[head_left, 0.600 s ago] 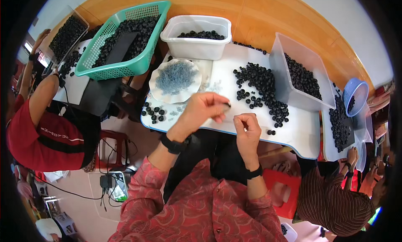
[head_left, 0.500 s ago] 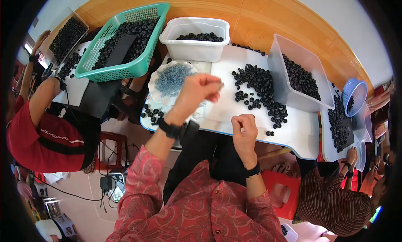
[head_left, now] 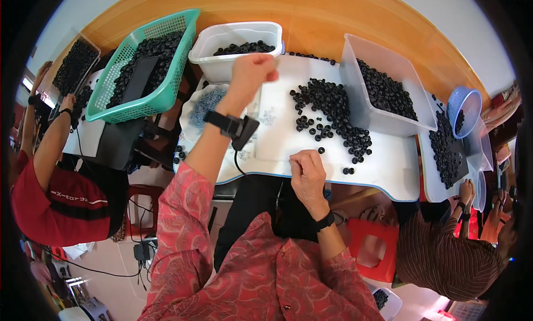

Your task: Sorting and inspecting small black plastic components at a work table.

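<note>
My left hand [head_left: 252,79], a black strap with a small box on its wrist, is raised over the table beside the white tub [head_left: 233,63]. Its fingers are curled together, and anything between them is hidden. Low over the table's near edge, my right hand [head_left: 308,174] is held in a loose fist with its contents out of sight. One small black round part [head_left: 321,150] lies just beyond it. Past that spreads a heap of black round parts with holes [head_left: 333,107]. A white plate [head_left: 186,124] holds many tiny bluish pieces [head_left: 205,107], left of my left forearm.
A large translucent bin [head_left: 355,99] of black parts stands right of the heap. To the left is a green basket [head_left: 166,99], also filled with them. Co-workers sit on both sides. A blue basket [head_left: 459,115] and a red stool [head_left: 383,262] are at right.
My left hand has moved up and away from me, toward the white tub. My right hand stays closed near the table edge. The whole view has shifted slightly.
</note>
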A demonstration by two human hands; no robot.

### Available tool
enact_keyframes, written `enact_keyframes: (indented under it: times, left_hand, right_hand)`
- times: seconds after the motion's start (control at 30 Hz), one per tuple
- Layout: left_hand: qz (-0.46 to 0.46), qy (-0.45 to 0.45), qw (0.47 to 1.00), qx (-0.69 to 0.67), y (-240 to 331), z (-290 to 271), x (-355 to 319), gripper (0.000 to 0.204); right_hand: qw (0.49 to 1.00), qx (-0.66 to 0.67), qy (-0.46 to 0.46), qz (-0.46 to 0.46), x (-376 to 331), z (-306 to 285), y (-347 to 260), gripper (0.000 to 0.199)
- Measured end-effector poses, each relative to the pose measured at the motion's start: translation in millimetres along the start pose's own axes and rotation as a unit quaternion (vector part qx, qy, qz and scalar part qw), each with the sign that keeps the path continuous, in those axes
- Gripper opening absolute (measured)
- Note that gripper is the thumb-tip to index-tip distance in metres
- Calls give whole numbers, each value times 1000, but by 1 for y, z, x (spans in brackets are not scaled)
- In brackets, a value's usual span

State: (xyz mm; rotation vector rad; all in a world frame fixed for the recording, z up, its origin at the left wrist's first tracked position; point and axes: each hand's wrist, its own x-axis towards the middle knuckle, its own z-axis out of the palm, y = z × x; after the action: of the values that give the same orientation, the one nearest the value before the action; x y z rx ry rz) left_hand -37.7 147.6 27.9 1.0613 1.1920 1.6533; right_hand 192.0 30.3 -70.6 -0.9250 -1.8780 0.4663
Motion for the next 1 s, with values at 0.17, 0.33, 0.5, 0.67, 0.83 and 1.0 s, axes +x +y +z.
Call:
enact_keyframes:
  times: [0.17, 0.33, 0.5, 0.67, 0.83, 1.0]
  left_hand:
    - [82, -98, 951, 282, -46, 50, -42, 11]
    - [179, -158, 862, 447, -76, 82, -41, 10]
    - [83, -181, 824, 531, -82, 105, -39, 10]
    - [84, -165, 799, 572, -87, 108, -40, 9]
    - [164, -118, 834, 513, -82, 102, -41, 8]
    - [0, -126, 971, 201, -36, 77, -66, 11]
  right_hand:
    - [1000, 2, -5, -7, -1, -2, 3, 14]
    - [1000, -6, -5, -7, 0, -1, 0, 14]
    - [1000, -18, -2, 8, -2, -2, 3, 16]
    - [1000, -16, 1, -6, 0, -1, -1, 18]
    - [1000, -16, 3, -2, 0, -1, 0, 18]
    - [1000, -3, 1, 2, 0, -2, 2, 18]
